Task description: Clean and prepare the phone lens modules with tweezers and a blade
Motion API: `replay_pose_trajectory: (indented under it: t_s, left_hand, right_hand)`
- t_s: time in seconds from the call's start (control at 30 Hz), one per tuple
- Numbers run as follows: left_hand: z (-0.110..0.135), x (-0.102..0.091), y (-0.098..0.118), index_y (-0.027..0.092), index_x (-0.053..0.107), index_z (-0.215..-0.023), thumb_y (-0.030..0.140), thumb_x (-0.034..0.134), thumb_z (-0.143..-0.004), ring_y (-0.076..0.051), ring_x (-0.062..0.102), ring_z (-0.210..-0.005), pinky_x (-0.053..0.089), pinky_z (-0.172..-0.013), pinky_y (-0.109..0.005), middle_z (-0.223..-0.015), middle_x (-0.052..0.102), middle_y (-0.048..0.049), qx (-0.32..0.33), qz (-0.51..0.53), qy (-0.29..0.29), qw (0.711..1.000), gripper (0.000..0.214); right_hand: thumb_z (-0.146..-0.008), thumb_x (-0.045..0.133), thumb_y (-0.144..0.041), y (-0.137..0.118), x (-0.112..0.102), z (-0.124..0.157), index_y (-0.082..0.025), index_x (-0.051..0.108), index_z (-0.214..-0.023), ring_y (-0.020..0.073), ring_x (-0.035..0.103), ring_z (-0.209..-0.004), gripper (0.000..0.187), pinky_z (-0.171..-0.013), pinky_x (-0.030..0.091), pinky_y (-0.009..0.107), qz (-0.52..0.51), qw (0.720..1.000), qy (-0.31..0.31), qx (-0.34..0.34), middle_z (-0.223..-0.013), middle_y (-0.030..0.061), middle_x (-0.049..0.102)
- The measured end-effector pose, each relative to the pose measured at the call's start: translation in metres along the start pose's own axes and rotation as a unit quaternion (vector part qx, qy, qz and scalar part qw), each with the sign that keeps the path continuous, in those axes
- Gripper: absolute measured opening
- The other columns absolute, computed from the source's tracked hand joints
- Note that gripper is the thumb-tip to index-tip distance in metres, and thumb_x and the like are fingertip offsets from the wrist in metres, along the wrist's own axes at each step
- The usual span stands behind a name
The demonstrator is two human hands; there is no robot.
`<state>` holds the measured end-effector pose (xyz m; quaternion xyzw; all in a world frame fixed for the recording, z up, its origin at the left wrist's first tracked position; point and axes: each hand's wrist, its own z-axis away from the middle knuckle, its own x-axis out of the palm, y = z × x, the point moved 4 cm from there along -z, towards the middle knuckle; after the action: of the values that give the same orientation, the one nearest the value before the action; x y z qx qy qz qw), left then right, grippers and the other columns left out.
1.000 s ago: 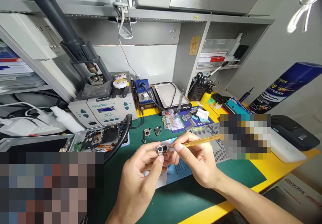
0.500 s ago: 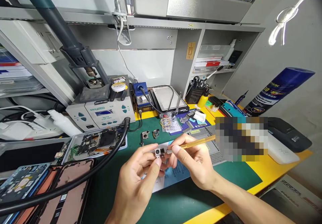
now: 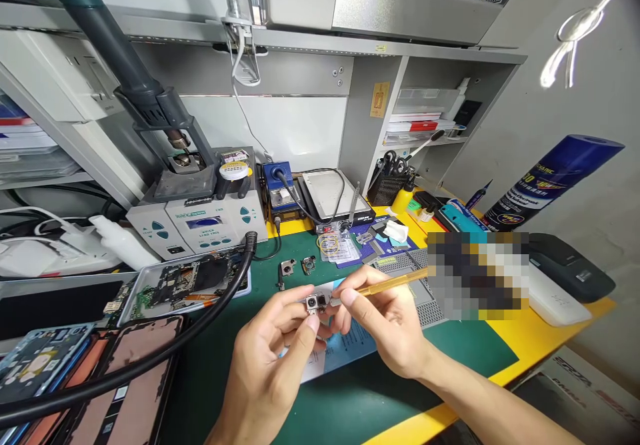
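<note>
Between the thumb and fingers of my left hand (image 3: 280, 358) is a small phone camera module (image 3: 313, 302), its lenses facing up toward me. My right hand (image 3: 387, 321) is closed around a slim tool with a golden handle (image 3: 393, 283). The tool's tip end points at the module's right side; whether it touches cannot be made out. Below both hands lies a blue and white printed sheet (image 3: 350, 348) on the green mat (image 3: 390, 398). Two more camera modules, one silver-framed (image 3: 287, 267) and one darker (image 3: 309, 265), rest on the mat beyond my left hand.
A thick black hose (image 3: 220, 318) curves across the left side from a hot-air station (image 3: 200, 225). Phone shells (image 3: 135, 371) and a tray of circuit boards (image 3: 190, 281) lie left. A metal stencil plate (image 3: 430, 298) and a spray can (image 3: 550, 181) are at right.
The camera view has shifted very slightly. Both hands keep their hold on the camera module and the golden-handled tool, almost unmoved.
</note>
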<state>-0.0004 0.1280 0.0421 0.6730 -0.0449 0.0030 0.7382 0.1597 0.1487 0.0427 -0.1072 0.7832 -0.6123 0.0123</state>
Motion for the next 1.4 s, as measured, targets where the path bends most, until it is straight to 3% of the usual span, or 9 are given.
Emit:
replay_pose_trajectory:
  t_s: [0.67,0.93,1.03,1.13,1.23,1.33,1.4]
  left_hand:
    - [-0.004,-0.001,-0.004,0.016,0.07,-0.12,0.042,0.072,-0.09,-0.024,0.079,-0.079,0.064,-0.071,-0.031,-0.093,0.082,-0.007,0.016,-0.013,-0.018,1.0,0.04]
    - [-0.003,0.002,-0.001,0.014,0.069,-0.119,0.04,0.069,-0.091,-0.02,0.076,-0.071,0.063,-0.068,-0.03,-0.085,0.08,-0.0049,0.036,0.0,-0.008,0.999,0.038]
    - [-0.004,0.001,-0.002,0.014,0.068,-0.12,0.04,0.068,-0.092,-0.02,0.076,-0.072,0.064,-0.069,-0.031,-0.089,0.079,-0.0061,0.043,0.004,-0.003,0.999,0.038]
    - [-0.005,0.0,-0.003,0.013,0.067,-0.12,0.04,0.067,-0.093,-0.022,0.077,-0.078,0.065,-0.07,-0.032,-0.091,0.08,-0.0086,0.046,0.005,-0.003,0.999,0.038]
    - [-0.005,-0.002,-0.003,0.014,0.068,-0.118,0.039,0.067,-0.092,-0.022,0.078,-0.077,0.064,-0.068,-0.031,-0.09,0.08,-0.009,0.054,-0.006,-0.003,0.999,0.036]
    - [-0.005,-0.002,-0.004,0.014,0.068,-0.118,0.039,0.066,-0.092,-0.022,0.077,-0.078,0.063,-0.067,-0.031,-0.091,0.081,-0.0098,0.06,-0.012,-0.002,0.998,0.037]
    - [-0.005,-0.001,-0.006,0.013,0.068,-0.119,0.04,0.065,-0.093,-0.022,0.077,-0.077,0.063,-0.067,-0.032,-0.093,0.08,-0.01,0.062,-0.009,-0.004,0.998,0.037]
  right_hand:
    - [-0.1,0.064,-0.037,0.001,0.001,-0.001,-0.018,0.062,-0.089,0.0121,0.065,-0.057,0.022,-0.056,0.052,0.025,-0.008,1.0,-0.007,0.019,-0.065,0.0,0.069]
    - [-0.091,0.073,-0.044,-0.001,0.0,-0.009,-0.018,0.063,-0.082,0.0169,0.068,-0.052,0.028,-0.052,0.053,0.028,-0.06,0.996,0.014,0.063,-0.055,0.0002,0.068]
    - [-0.088,0.074,-0.046,-0.001,-0.004,-0.012,-0.018,0.062,-0.082,0.0174,0.068,-0.05,0.03,-0.048,0.052,0.027,-0.075,0.994,0.025,0.072,-0.062,0.0031,0.072]
    - [-0.087,0.074,-0.047,-0.001,-0.01,-0.016,-0.018,0.062,-0.083,0.0174,0.068,-0.05,0.031,-0.046,0.052,0.027,-0.08,0.993,0.052,0.07,-0.069,0.0052,0.075]
    - [-0.086,0.075,-0.046,-0.002,-0.02,-0.023,-0.018,0.063,-0.085,0.0155,0.065,-0.046,0.031,-0.043,0.051,0.026,-0.068,0.991,0.104,0.05,-0.061,0.0007,0.068]
    - [-0.084,0.078,-0.045,-0.01,-0.038,-0.031,-0.017,0.065,-0.093,0.0134,0.062,-0.047,0.032,-0.041,0.049,0.024,-0.045,0.984,0.168,0.024,-0.06,-0.0042,0.06]
    - [-0.084,0.078,-0.043,-0.02,-0.055,-0.037,-0.015,0.066,-0.1,0.0144,0.066,-0.055,0.034,-0.043,0.051,0.024,-0.023,0.979,0.201,0.016,-0.07,-0.002,0.062]
